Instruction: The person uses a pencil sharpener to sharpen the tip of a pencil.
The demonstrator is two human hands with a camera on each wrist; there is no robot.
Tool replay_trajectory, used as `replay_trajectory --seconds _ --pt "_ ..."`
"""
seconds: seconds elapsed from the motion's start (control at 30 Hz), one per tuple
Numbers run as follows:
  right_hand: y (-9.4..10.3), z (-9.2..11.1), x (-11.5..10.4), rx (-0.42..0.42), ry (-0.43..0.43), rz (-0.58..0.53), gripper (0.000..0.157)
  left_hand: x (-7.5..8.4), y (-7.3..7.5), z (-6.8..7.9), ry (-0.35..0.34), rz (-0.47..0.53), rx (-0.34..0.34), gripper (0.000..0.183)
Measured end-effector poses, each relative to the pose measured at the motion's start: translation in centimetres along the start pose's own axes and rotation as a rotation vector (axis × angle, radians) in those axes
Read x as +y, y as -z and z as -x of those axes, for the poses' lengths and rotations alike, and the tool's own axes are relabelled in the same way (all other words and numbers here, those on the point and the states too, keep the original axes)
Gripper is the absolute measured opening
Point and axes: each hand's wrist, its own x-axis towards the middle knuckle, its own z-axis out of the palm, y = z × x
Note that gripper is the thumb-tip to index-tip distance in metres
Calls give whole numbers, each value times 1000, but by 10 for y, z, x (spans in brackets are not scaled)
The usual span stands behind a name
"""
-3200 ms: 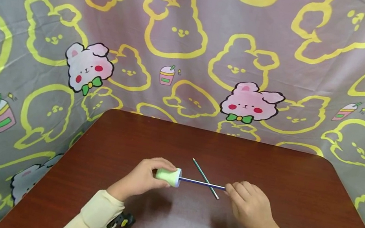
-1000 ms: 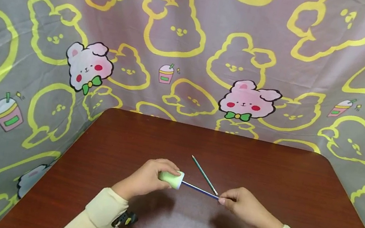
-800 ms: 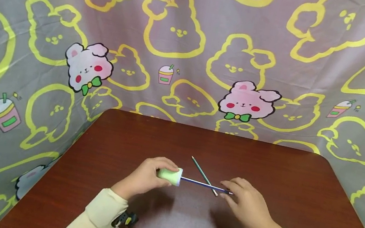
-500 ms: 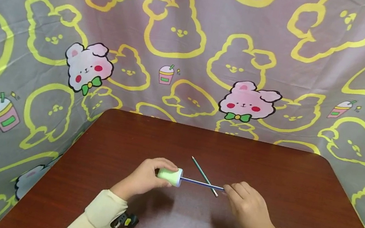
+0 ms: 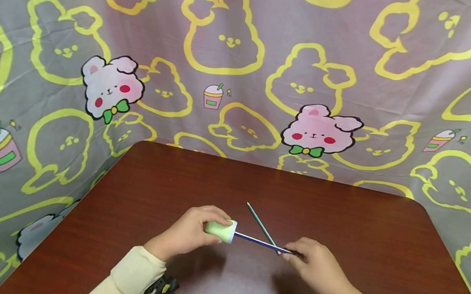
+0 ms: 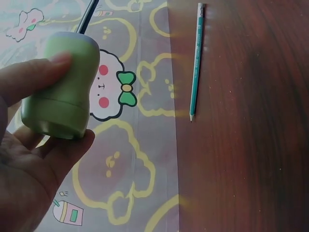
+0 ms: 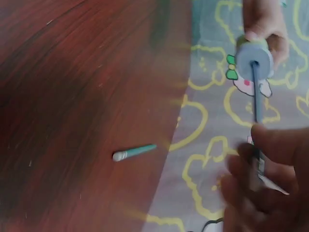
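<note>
In the head view my left hand point(image 5: 185, 231) grips a light green pencil sharpener point(image 5: 219, 229) above the table, thumb and fingers round its sides. The sharpener's pale end faces right, and a dark blue pencil point(image 5: 259, 242) sticks into its hole. My right hand point(image 5: 319, 271) holds the far end of this pencil between thumb and fingers; the right wrist view shows those fingers point(image 7: 241, 181) blurred. The pencil's point is hidden inside the sharpener point(image 6: 63, 84). A green pencil point(image 5: 261, 224) lies on the table behind, its white-tipped end near my right fingers.
The brown wooden table point(image 5: 194, 176) has a rounded far edge. A grey curtain point(image 5: 253, 31) with yellow outlines and rabbit faces hangs behind and at the sides. Dark straps with small devices point(image 5: 162, 285) sit at both wrists.
My right hand has shifted its fingers and turned on the pencil several times. The blue pencil and sharpener tilt slightly, the pencil's right end now lower. The green pencil lies almost unchanged.
</note>
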Motion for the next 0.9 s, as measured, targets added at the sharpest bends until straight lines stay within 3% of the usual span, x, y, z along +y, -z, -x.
replay_trajectory --seconds 0.1,0.17,0.23,0.33,0.43,0.5,0.63,0.73,0.8,0.9 --pt "-5 -1 0 248 232 229 18 -2 2 0 43 32 28 37" --pt "-7 -4 0 381 371 323 31 -4 3 1 70 55 41 38" --pt "-8 -6 -2 457 468 369 44 -5 4 1 93 74 47 38" --pt "-10 -8 -4 491 525 388 41 -5 6 2 106 87 40 38" --pt "-10 -8 -6 438 478 358 46 -3 6 2 88 87 29 37" --pt "-10 -7 -5 359 417 301 31 -3 6 2 56 72 22 36" --pt "-5 -7 -4 60 210 54 3 -3 6 2 -6 -2 4 34" --pt "1 -9 -4 -136 21 -114 5 -3 6 2 -47 -49 -7 34" --pt "4 -11 -4 -189 -47 -145 5 -3 5 1 -64 -62 -7 34" --pt "6 -13 -6 -181 -55 -104 6 -4 5 1 -73 -69 0 34"
